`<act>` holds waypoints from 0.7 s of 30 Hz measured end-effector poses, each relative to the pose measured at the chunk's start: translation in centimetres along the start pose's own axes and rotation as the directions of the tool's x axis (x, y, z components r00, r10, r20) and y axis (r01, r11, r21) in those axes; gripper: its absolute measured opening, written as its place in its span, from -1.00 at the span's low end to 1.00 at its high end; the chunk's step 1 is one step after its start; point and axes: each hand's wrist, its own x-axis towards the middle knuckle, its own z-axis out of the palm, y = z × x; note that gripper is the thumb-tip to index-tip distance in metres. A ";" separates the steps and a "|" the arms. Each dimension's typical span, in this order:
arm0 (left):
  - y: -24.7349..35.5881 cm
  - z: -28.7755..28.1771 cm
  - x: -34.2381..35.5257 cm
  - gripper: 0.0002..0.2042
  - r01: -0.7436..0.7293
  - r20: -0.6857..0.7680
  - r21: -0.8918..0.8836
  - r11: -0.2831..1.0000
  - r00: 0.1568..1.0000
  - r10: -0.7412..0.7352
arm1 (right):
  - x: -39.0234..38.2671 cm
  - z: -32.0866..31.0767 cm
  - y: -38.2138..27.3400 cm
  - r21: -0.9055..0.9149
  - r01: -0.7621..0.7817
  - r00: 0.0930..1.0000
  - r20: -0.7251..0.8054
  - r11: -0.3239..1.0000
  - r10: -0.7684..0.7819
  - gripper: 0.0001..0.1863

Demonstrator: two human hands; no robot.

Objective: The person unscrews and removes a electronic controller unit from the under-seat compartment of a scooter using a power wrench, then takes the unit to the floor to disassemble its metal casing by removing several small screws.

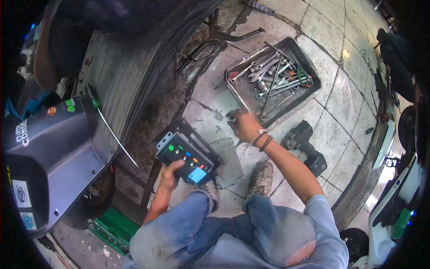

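Observation:
My left hand (170, 175) is closed round the near edge of a black box (190, 157), its thumb lying on top. The box has green, blue, orange and red marks, small metal studs and a light blue label on its face, plus a slotted metal tab at its far left corner. My right hand (247, 126) reaches low over the floor with its fingertips pinched together. Just left of them lie small metal fasteners (218, 114); whatever is between the fingertips is too small to make out. A finned metal plate (230, 163) lies on the tiles between my feet, partly behind the box.
A grey tray (274, 117) of wrenches and sockets stands ahead to the right. A dark cordless power tool (305, 145) lies right of my forearm. Grey-purple scooter bodywork (67, 152) fills the left side, with a green case (114, 228) below it.

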 end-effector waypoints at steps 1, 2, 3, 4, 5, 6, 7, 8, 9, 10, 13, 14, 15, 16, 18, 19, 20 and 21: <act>-0.4 -0.7 -0.8 -0.50 0.044 -0.034 0.013 0.999 0.998 -0.043 | 0.9 1.6 0.4 0.002 0.006 1.000 0.017 1.000 -0.006 -0.67; -0.5 -0.5 -1.4 -0.50 0.041 -0.030 -0.006 0.999 0.999 -0.041 | 1.7 3.1 -0.1 -0.051 -0.018 0.999 -0.041 0.999 0.016 -0.69; -0.7 -0.9 -1.9 -0.50 0.054 -0.044 0.029 0.998 0.998 -0.053 | 2.3 4.0 -0.3 -0.104 -0.044 0.994 -0.101 0.994 0.034 -0.72; -0.8 -1.4 -2.4 -0.50 0.067 -0.059 0.064 0.996 0.996 -0.064 | 2.8 4.4 -0.1 -0.104 -0.035 0.997 -0.079 0.994 0.027 -0.72; -0.7 -1.4 -3.0 -0.50 0.068 -0.084 0.052 0.996 0.994 -0.063 | 3.6 4.2 -0.6 -0.142 -0.015 0.997 -0.074 0.990 0.005 -0.75; -0.3 -1.2 -3.4 -0.49 0.043 -0.039 0.112 0.993 0.998 -0.039 | 4.4 4.3 -1.1 -0.179 0.006 0.997 -0.069 0.984 -0.019 -0.79; 0.1 -1.1 -3.7 -0.49 0.016 0.006 0.172 0.985 1.000 -0.018 | 5.1 4.7 -1.2 -0.246 0.069 0.996 -0.038 0.967 -0.081 -0.77; 0.6 -1.0 -4.0 -0.49 0.016 -0.021 0.169 0.985 1.000 -0.012 | 5.4 5.3 -1.3 -0.236 0.091 0.995 -0.020 0.968 -0.098 -0.77; 0.9 -0.6 -3.8 -0.47 0.012 0.036 0.195 0.981 0.999 -0.019 | 5.7 5.9 -0.6 -0.281 0.083 0.996 -0.005 0.956 -0.088 -0.79; 1.2 -0.1 -3.6 -0.46 0.006 0.093 0.223 0.975 0.995 -0.028 | 6.0 6.4 0.0 -0.325 0.075 0.997 0.007 0.943 -0.077 -0.81; 2.4 2.0 -3.3 -0.42 -0.014 0.109 0.291 0.957 0.994 -0.019 | 6.0 7.1 0.4 -0.371 0.074 0.996 -0.009 0.926 -0.084 -0.79; 2.8 2.6 -3.2 -0.43 -0.051 0.135 0.317 0.947 0.991 0.008 | 6.0 6.6 0.4 -0.379 0.080 0.996 0.006 0.922 -0.084 -0.80; 3.1 3.0 -3.1 -0.43 -0.050 0.162 0.331 0.942 0.987 -0.004 | 5.9 6.3 0.7 -0.372 0.090 0.996 0.005 0.924 -0.094 -0.80; 3.4 3.3 -3.1 -0.43 -0.054 0.158 0.337 0.940 0.987 0.000 | 5.7 6.0 0.8 -0.338 0.083 0.996 0.009 0.938 -0.085 -0.81; 3.8 4.1 -2.5 -0.43 0.003 0.230 0.325 0.946 0.970 -0.082 | 5.3 5.1 1.1 -0.309 0.064 0.998 -0.002 0.949 -0.068 -0.83; 3.7 4.7 -2.3 -0.45 0.019 0.243 0.274 0.961 0.966 -0.089 | 4.8 4.5 1.4 -0.245 0.058 0.997 -0.036 0.968 -0.069 -0.84; 3.6 5.3 -1.8 -0.45 0.019 0.263 0.279 0.960 0.960 -0.095 | 4.2 3.6 1.7 -0.182 0.047 0.995 -0.073 0.982 -0.061 -0.84; 3.7 5.6 -1.7 -0.45 0.021 0.260 0.231 0.973 0.962 -0.083 | 3.8 2.2 0.4 -0.086 0.043 0.985 -0.161 0.995 -0.056 -0.83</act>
